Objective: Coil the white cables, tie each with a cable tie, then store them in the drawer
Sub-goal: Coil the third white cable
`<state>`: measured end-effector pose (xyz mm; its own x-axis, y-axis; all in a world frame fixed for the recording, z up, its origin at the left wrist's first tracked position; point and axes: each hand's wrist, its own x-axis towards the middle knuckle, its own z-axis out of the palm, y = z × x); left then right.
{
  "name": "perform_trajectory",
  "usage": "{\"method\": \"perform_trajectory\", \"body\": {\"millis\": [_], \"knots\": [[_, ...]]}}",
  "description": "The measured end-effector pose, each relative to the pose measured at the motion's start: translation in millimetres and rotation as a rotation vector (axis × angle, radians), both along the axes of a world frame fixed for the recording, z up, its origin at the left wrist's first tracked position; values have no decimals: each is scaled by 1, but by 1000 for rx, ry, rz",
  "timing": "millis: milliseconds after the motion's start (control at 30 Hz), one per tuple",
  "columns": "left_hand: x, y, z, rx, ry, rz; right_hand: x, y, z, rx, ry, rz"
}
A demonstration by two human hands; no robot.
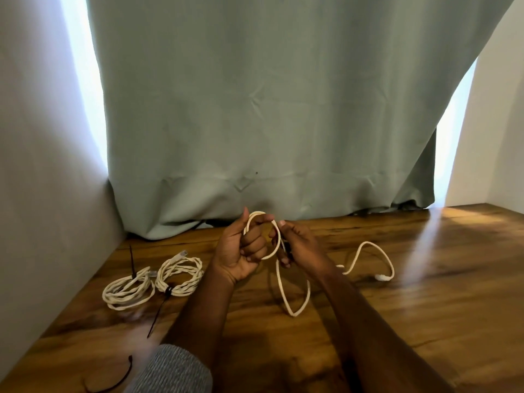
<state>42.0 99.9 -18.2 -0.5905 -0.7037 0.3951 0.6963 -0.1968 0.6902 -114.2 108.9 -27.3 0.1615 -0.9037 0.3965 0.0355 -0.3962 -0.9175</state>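
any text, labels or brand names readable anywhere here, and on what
None: no word, number, brand or sign can be read in this view.
The loose white cable held by the left hand and right hand: no print visible.
The two tied coils and their black cable ties: no markings legible.
The curtain and wooden table: plain, no labels.

Bare forearms, a grey ribbed knit sleeve point(173, 370) pushed up the left arm
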Motion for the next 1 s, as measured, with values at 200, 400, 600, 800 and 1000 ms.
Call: {"method": "perform_trajectory", "body": {"millis": [200,400,600,800,1000], "knots": [[-2,7,16,28,136,234,-19,-5,-7,-285,649,-274],[9,-2,25,51,243,523,-12,0,-3,-361,1080,-354],[2,-11,23,77,18,839,3,7,1,-404,1135,-237],[-5,-9,9,-338,-599,1201,-2,13,6,-466,1086,-353],[-2,-12,-23,-785,-1347,1162,-12,9,1,-543,840,-273]]}}
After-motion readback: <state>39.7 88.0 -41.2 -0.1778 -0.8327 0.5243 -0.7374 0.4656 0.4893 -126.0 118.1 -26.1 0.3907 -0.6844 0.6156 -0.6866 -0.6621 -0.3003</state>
